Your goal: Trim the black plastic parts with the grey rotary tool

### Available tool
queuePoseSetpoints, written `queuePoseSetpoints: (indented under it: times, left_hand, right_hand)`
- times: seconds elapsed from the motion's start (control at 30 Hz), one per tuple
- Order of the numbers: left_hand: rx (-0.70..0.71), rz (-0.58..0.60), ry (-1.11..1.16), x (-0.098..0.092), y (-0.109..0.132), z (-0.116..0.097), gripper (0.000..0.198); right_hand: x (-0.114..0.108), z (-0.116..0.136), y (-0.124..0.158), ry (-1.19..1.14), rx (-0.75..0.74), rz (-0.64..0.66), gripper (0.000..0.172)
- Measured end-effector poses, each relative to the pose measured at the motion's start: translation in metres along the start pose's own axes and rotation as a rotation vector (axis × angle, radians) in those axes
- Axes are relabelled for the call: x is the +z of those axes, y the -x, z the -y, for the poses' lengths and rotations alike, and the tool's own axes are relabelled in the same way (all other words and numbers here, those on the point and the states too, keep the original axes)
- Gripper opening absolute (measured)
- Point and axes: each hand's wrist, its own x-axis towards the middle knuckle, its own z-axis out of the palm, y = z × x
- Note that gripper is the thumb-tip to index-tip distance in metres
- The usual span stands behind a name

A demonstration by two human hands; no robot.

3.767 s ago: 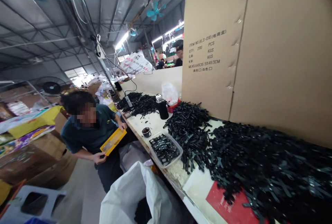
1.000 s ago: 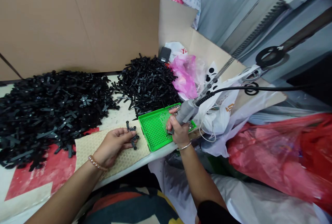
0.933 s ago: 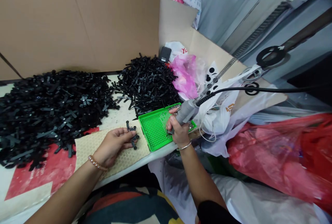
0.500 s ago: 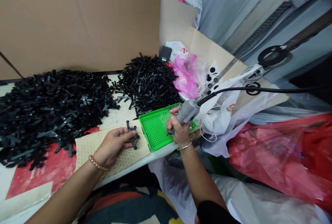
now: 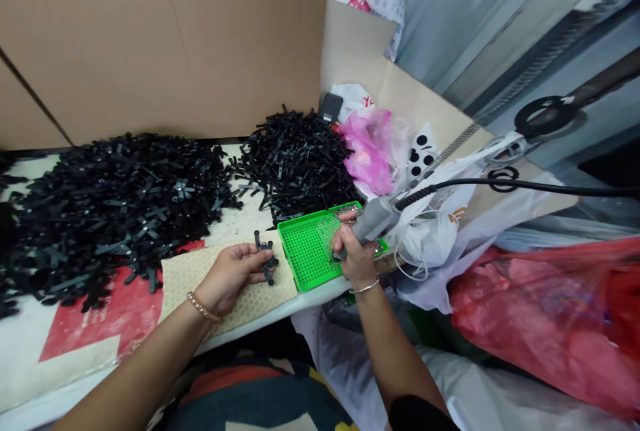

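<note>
Cardboard wall (image 5: 165,38), black parts (image 5: 120,198) heaped on table (image 5: 65,364)

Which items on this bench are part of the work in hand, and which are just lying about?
In use:
- left hand on small black parts
- right hand gripping grey power screwdriver
- green tray
- beige mat

Lying about:
- pink bag
- red bag
- black charger
</note>
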Motion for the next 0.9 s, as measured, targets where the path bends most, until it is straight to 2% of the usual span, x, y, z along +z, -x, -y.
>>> queuePoseSetpoints:
  times: [0.13, 0.27, 0.43, 0.57, 0.9]
  left_hand:
    - [-0.001, -0.007, 0.011, 0.0, -0.001, 0.001, 0.011]
    - [0.014, 0.008, 0.008, 0.0, -0.001, 0.002, 0.012]
    - [0.046, 0.041, 0.005, 0.0, -0.002, 0.003, 0.012]
    - [0.058, 0.046, 0.021, 0.001, -0.002, 0.004, 0.015]
    - [0.05, 0.058, 0.023, -0.001, -0.001, 0.004, 0.02]
  right_hand:
    - [0.024, 0.025, -0.006, -0.167, 0.029, -0.069, 0.028]
    - [0.062, 0.037, -0.007, -0.353, 0.085, 0.048, 0.028]
    - [0.095, 0.025, -0.004, -0.423, 0.16, 0.174, 0.03]
    - [0.103, 0.018, -0.004, -0.4, 0.181, 0.184, 0.031]
    - [0.104, 0.012, -0.004, -0.412, 0.155, 0.202, 0.025]
